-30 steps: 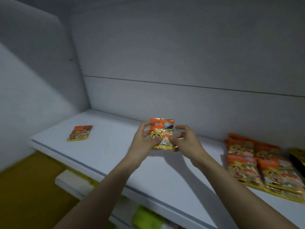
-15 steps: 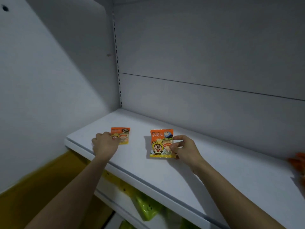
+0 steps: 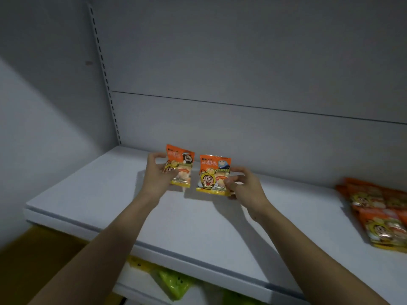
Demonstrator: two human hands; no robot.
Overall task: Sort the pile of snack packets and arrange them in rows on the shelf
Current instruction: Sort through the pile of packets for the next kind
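Note:
Two orange snack packets with a cartoon face are held side by side above the white shelf [image 3: 92, 201]. My left hand [image 3: 157, 175] grips the left packet [image 3: 182, 165] by its left edge and covers part of it. My right hand [image 3: 244, 187] pinches the right packet [image 3: 214, 173] at its right edge; its bottom edge is close to the shelf, and I cannot tell if it touches. A pile of the same orange packets [image 3: 378, 214] lies flat at the shelf's far right, cut off by the frame edge.
The shelf's grey back panel [image 3: 242, 117] rises right behind the packets, with a slotted upright [image 3: 105, 80] at the left corner and a side wall beyond it. Green packets [image 3: 174, 282] sit on a lower shelf under the front edge.
My left hand has picked the second packet up off the shelf and brought it right, beside the packet in my right hand. The view has swung right, showing the pile again.

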